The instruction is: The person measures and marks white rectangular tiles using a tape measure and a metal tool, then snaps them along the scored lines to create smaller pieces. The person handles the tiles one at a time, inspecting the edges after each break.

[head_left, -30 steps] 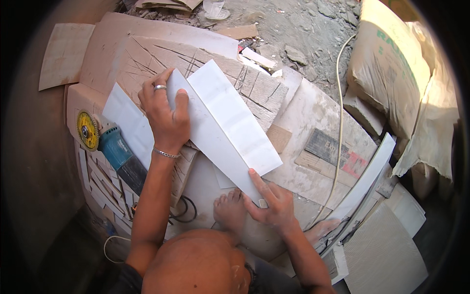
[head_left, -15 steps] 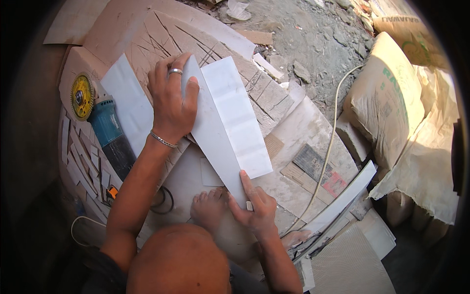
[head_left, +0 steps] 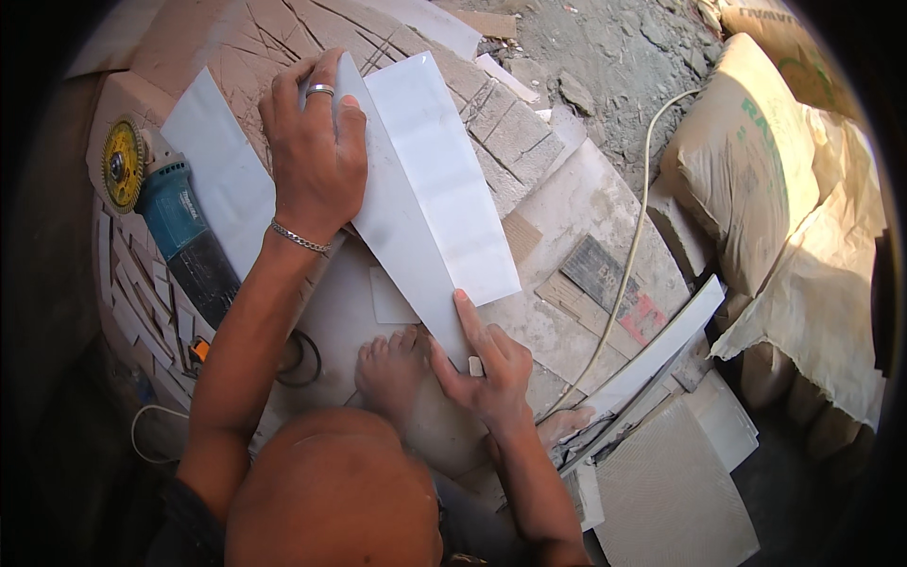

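Observation:
A long pale grey tile strip (head_left: pixel 402 194) lies slanted across a glossy white tile (head_left: pixel 453 180), overlapping it along one side. My left hand (head_left: pixel 316 156), with a ring and a bracelet, is wrapped over the strip's far end, fingers on its far edge. My right hand (head_left: pixel 491 373) grips the near, narrower end, index finger along one edge and thumb on the other. A small pale bit (head_left: pixel 475 365) shows between that thumb and finger; what it is I cannot tell. Left of my left hand is another white tile (head_left: pixel 217 142).
A teal angle grinder (head_left: pixel 179 217) with a yellow-hubbed disc lies at left, beside narrow tile offcuts (head_left: pixel 142 293). Scored blocks (head_left: pixel 501 156) support the tiles. My bare foot (head_left: pixel 389 373) is close below the strip. A pale cable (head_left: pixel 635 250) runs past filled sacks (head_left: pixel 742 161) at right.
The whole view has shifted, so everything appears higher and somewhat further left. Both hands keep their hold, and the strip lies the same way on the white tile.

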{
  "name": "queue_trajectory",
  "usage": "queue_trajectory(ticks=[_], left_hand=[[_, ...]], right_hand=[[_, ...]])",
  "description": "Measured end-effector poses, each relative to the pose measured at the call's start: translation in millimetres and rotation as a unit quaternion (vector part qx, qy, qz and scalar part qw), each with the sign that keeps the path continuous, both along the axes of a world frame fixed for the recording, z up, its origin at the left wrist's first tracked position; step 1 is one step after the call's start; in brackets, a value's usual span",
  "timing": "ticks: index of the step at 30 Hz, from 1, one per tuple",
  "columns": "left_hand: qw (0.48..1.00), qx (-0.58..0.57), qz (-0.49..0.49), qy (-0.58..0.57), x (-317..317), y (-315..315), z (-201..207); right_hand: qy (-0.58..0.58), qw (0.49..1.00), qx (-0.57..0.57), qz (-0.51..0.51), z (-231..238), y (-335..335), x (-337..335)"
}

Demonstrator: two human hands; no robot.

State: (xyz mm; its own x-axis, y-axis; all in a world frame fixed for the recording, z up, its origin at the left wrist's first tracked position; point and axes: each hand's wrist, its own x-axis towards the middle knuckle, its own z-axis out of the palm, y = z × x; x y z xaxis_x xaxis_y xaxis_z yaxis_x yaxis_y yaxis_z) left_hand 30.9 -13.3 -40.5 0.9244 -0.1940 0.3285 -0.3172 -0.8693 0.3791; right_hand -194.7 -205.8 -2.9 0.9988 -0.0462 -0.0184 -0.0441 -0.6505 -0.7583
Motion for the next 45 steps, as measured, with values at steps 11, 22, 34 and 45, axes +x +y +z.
queue_trajectory(ticks=[11,22,34,45], left_hand=[[1.0,0.002,-0.003,-0.006,0.6,1.4,-1.5],[1.0,0.001,0.007,-0.005,0.2,-0.2,-0.3],[0.998,-0.004,0.044,0.04,-19.9,-16.1,9.8],[0.999,-0.02,0.029,0.033,-33.9,-29.3,-0.6]], right_hand=[[0.016,1.0,-0.003,-0.004,0.1,-2.5,-1.3],[0.021,1.0,-0.007,-0.006,-1.2,-4.5,-1.5],[0.019,1.0,0.0,-0.005,-3.1,-5.0,-2.9],[0.032,0.999,-0.006,0.003,-1.2,-5.4,-2.9]])
